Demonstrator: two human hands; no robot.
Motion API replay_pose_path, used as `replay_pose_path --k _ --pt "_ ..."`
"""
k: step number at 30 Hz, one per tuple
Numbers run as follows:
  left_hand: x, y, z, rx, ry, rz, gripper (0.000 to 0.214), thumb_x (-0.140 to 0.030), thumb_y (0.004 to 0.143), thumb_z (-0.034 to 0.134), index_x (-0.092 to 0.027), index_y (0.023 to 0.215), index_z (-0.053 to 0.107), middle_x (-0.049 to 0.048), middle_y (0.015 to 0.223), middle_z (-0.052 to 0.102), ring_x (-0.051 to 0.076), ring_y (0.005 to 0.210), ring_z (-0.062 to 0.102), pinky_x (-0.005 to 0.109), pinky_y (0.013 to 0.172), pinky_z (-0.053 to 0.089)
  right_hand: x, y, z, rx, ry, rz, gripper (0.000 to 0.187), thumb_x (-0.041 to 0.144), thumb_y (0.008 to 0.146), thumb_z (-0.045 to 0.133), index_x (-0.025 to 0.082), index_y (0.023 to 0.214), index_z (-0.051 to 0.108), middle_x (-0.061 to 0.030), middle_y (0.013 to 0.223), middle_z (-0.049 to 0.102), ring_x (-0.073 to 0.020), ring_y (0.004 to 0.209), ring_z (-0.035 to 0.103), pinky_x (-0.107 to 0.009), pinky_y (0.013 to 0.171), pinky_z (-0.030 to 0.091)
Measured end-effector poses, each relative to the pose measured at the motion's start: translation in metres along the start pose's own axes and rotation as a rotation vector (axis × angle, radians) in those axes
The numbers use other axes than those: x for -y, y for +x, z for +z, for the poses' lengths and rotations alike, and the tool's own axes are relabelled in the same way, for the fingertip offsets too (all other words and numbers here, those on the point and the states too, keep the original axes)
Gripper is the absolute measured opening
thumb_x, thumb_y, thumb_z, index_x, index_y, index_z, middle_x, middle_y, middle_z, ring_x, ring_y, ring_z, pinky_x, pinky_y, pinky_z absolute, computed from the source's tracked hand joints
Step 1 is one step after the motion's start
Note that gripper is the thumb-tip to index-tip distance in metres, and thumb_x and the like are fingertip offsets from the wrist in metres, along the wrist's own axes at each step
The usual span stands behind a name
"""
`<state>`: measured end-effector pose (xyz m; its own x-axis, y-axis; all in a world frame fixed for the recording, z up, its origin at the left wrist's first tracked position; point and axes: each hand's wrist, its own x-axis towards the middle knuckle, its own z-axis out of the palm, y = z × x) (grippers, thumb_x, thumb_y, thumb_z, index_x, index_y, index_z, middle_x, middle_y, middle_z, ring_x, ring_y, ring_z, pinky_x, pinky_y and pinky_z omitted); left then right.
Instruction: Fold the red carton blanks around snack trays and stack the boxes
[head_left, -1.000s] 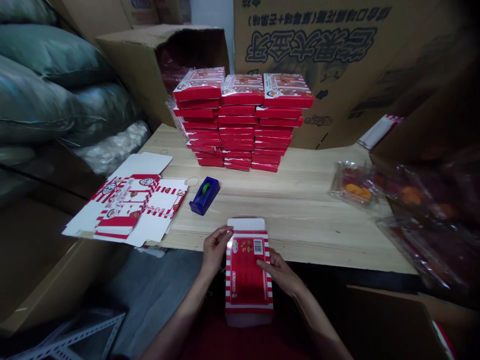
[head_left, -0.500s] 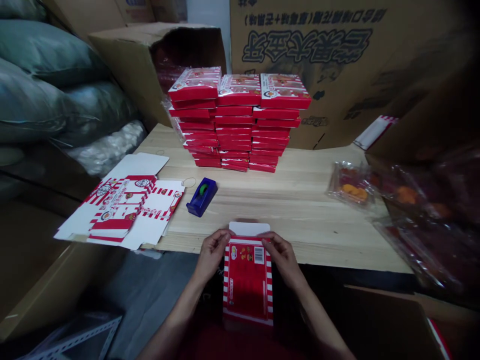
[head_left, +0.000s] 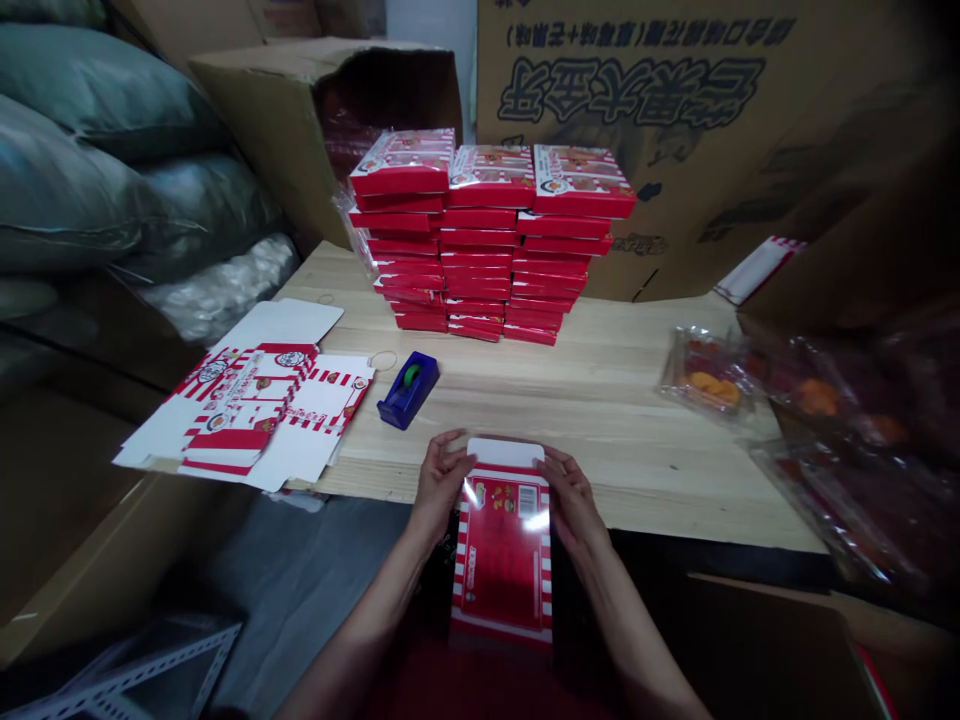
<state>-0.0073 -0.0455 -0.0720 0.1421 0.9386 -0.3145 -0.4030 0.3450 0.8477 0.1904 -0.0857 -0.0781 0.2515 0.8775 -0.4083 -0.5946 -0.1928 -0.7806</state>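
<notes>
A red and white printed carton [head_left: 504,560] is between my two hands at the table's front edge, its barcode side facing up. Its white end flap [head_left: 506,453] stands out at the far end. My left hand [head_left: 441,484] pinches the far left corner, thumb on top. At the far right corner my right hand [head_left: 574,492] grips the carton's side, with some fingers hidden behind it. Beyond my left hand sits a blue tape dispenser [head_left: 409,392] with a green core.
Stacked red boxes [head_left: 480,250] stand at the back of the wooden table [head_left: 615,400]. Flat printed cartons [head_left: 255,400] lie at left. Clear bags with orange pieces [head_left: 705,375] are at right. Large cardboard boxes [head_left: 697,220] and grey-green sacks [head_left: 112,90] surround the table.
The carton has tilted and now catches a bright glare. Both hands have shifted slightly, and more of the white flap shows. The whole view has moved a little.
</notes>
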Motion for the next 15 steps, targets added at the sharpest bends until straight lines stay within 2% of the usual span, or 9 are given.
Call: replay_pose_path --k 2,6,9,15 --pt "-0.006 0.004 -0.002 0.046 -0.072 -0.114 0.061 -0.026 0.072 0.089 -0.022 0.127 0.063 0.0036 0.095 0.079 0.016 0.077 0.072 0.027 0.076 0.054 0.01 0.001 -0.002 0.088 -0.005 0.087 0.048 0.031 0.066 0.094 0.028 0.11 0.075 -0.0022 0.104 0.082 -0.0232 0.089 0.077 -0.035 0.08 0.06" --pt "-0.017 0.011 -0.008 0.255 -0.122 -0.319 0.045 -0.022 0.075 0.085 -0.017 0.118 0.074 0.0072 0.101 0.08 0.017 0.08 0.073 0.028 0.079 0.055 0.024 0.006 -0.008 0.324 -0.034 0.279 0.054 0.03 0.071 0.091 0.025 0.122 0.075 -0.0053 0.112 0.082 -0.025 0.098 0.078 -0.036 0.088 0.06" --pt "-0.019 0.015 -0.011 0.321 -0.125 -0.363 0.036 -0.021 0.076 0.084 -0.017 0.111 0.077 0.0078 0.099 0.08 0.018 0.08 0.073 0.029 0.081 0.056 0.023 0.009 -0.011 0.332 -0.046 0.256 0.05 0.031 0.073 0.09 0.027 0.121 0.076 -0.0039 0.111 0.083 -0.0235 0.098 0.078 -0.035 0.089 0.06" --pt "-0.017 0.011 -0.015 0.354 0.007 -0.235 0.032 -0.028 0.083 0.083 -0.016 0.113 0.079 0.0084 0.106 0.08 0.018 0.091 0.074 0.026 0.088 0.053 0.017 0.002 -0.01 0.252 -0.095 0.151 0.036 0.032 0.07 0.092 0.027 0.104 0.081 -0.0028 0.107 0.083 -0.0209 0.09 0.077 -0.03 0.08 0.061"
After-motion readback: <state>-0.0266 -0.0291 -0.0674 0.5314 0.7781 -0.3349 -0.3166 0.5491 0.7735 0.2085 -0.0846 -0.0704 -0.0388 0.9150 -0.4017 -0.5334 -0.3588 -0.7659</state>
